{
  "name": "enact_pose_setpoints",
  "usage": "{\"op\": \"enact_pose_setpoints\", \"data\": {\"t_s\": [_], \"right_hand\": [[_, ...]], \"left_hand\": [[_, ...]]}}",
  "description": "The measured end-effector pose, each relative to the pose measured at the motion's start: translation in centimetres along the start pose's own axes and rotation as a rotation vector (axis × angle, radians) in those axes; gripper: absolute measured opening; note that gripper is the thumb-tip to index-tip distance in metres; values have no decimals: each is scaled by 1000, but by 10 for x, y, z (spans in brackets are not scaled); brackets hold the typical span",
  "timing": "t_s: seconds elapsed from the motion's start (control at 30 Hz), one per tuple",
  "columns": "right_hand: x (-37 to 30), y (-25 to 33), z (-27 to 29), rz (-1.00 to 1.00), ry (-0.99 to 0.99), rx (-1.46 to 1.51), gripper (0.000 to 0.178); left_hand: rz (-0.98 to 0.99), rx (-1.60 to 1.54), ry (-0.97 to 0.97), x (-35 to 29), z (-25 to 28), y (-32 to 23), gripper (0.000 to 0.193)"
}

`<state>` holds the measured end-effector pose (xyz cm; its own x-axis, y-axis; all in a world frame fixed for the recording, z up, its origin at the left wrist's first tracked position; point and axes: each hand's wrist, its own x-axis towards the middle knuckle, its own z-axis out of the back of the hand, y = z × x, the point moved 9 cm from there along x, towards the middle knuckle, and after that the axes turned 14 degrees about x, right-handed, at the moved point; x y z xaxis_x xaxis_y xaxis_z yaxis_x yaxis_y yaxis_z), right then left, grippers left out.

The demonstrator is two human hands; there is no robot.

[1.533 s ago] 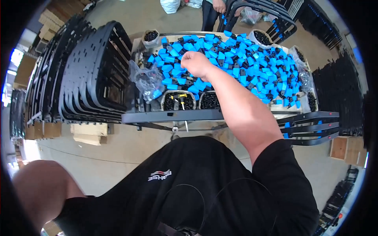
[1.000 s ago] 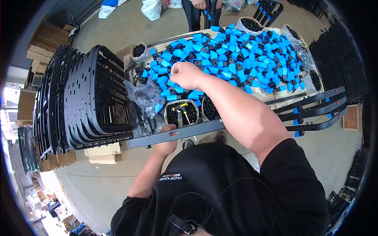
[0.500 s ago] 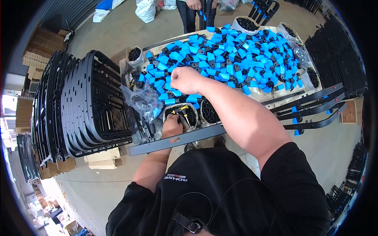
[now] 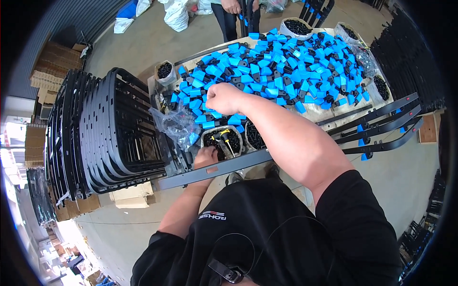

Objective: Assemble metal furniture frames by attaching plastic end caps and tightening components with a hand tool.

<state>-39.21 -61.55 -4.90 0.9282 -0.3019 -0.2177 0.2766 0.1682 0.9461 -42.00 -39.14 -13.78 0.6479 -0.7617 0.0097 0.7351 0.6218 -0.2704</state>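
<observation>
The right hand is closed in a fist over the blue plastic clips heaped on the tabletop, at about eleven o'clock from the chest; whether a clip is pinched inside cannot be told. The left hand is curled on the long dark metal bar beside a tub of black screws. The clips are judged light, stiff and smooth, best pinched across the flat sides; the bar is judged heavier and rigid, best held near its middle.
</observation>
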Motion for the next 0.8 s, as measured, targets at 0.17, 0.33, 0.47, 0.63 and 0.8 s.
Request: {"op": "enact_pose_setpoints", "data": {"t_s": [0.17,0.33,0.47,0.63,0.8], "right_hand": [[-8,-8,-14,-288,137,190,22],[-16,-8,-28,-371,269,496,38],[-25,0,-38,-432,339,626,51],[-27,17,-39,-408,444,947,64],[-16,3,-18,-461,188,965,54]], "left_hand": [[-202,-164,364,-51,78,-66,19],[-370,-397,315,-54,189,-133,15],[-376,-311,20,-4,235,-129,17],[-144,-140,-21,102,212,-114,22],[-18,-234,-305,128,179,-58,25]]}}
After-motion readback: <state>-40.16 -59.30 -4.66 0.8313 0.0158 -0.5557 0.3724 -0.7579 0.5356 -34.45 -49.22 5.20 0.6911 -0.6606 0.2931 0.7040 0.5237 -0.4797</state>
